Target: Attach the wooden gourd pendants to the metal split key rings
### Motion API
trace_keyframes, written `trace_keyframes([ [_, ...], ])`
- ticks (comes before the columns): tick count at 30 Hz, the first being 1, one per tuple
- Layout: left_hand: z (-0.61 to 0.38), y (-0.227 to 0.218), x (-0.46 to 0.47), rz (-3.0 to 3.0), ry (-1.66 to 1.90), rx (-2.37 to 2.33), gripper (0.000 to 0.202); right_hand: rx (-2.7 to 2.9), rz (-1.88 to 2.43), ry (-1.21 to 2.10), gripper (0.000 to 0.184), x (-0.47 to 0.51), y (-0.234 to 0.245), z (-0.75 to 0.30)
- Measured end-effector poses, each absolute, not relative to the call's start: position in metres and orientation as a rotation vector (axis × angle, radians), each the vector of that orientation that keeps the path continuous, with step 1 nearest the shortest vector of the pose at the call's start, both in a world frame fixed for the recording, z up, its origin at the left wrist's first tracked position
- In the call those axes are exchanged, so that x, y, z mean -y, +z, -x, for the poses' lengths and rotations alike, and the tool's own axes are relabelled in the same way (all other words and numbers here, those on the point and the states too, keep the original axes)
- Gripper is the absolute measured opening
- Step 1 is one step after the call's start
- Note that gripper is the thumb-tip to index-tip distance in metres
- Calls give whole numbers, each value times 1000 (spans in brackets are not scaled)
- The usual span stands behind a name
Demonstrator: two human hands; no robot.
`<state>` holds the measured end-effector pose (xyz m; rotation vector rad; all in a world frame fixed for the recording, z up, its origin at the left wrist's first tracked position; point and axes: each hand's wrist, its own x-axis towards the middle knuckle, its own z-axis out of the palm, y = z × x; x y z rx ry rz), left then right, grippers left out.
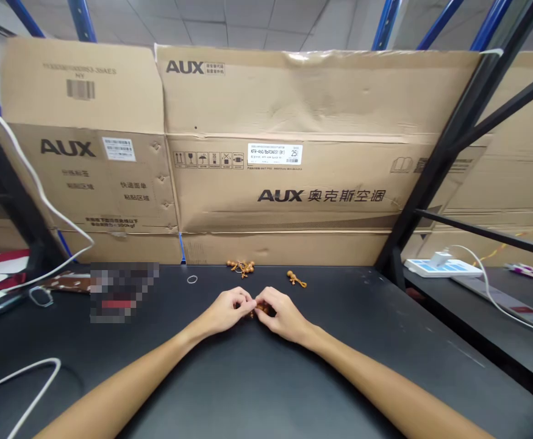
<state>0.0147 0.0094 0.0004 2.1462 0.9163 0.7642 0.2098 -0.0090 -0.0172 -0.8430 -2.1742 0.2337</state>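
Head view: at the centre of the frame, the left hand [230,310] and the right hand [281,314] meet fingertip to fingertip, each grip pinching a small brown beaded piece [263,308] low over the black counter [275,384]. The fingers hide most of the piece, so I cannot tell whether its cord is knotted or loose. The likeliest trouble looks to be a slip: the beads seem round and smooth, and with both pinches so close, an uneven pull could jerk the piece out of one or strain its cord. A dropped bead could roll on the flat top. Just beyond, the bead cluster [243,267] at upper centre and the looped bead charm [296,279] right of it could be knocked by a knuckle swinging forward. The thin pale ring [192,280], left of the cluster, might get flicked toward the cardboard [285,247] behind. Farther out, the white cable [33,390] at lower left could snag a forearm sweeping sideways.
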Motion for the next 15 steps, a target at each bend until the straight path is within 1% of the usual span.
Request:
trace_keyframes([
  [4, -14, 0, -9, -2160, 770, -929, 40, 2186, 827, 225, 10, 10, -17, -210],
  [9, -13, 3, -8, -2175, 779, -909, 32, 2156, 865, 201, 10, 8, -17, -210],
  [15, -13, -1, -10, -2117, 780, -884, 41, 2195, 840, 173, 9, 9, -18, -210],
])
